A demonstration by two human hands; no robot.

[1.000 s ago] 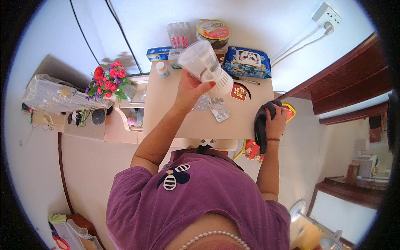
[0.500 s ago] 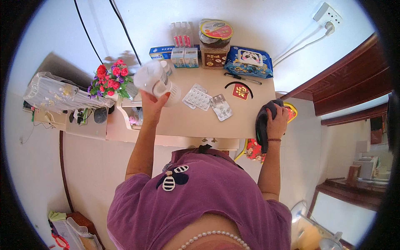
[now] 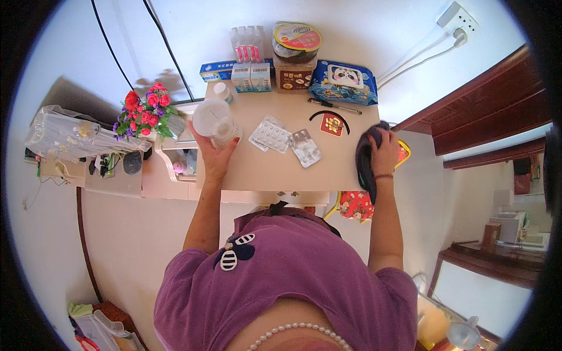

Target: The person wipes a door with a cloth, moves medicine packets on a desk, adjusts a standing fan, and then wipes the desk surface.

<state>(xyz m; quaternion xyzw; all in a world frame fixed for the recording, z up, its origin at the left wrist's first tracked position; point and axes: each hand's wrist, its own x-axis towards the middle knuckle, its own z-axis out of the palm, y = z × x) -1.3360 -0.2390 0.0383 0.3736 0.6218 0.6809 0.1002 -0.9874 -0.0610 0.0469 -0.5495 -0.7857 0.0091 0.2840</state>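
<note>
At the left side of the cream tabletop (image 3: 257, 172), my left hand (image 3: 213, 153) is wrapped round a translucent plastic container (image 3: 212, 119) with a round top and a ribbed lower part. It looks nearly upright; whether its base rests on the table I cannot tell. A small white-capped bottle (image 3: 222, 92) stands just behind it. My right hand (image 3: 384, 153) grips a dark cloth (image 3: 364, 161) at the table's right edge, and part of the cloth hangs over that edge. Between my hands lie silver blister packs of pills (image 3: 272, 136), some overlapping, with another pack (image 3: 305, 148) beside them.
Along the wall stand small boxes (image 3: 252, 78), pink-marked plastic vials (image 3: 248, 45), a lidded tub (image 3: 297, 41) on a brown jar (image 3: 294, 76) and a blue wipes pack (image 3: 343, 83). A pen (image 3: 335, 106), black band and red card (image 3: 332, 125) lie nearby. Artificial flowers (image 3: 149, 111) stand left.
The translucent container has gone from tilted to more upright, uncovering the white-capped bottle behind it. My right hand still grips the dark cloth at the edge. The whole view has shifted slightly.
</note>
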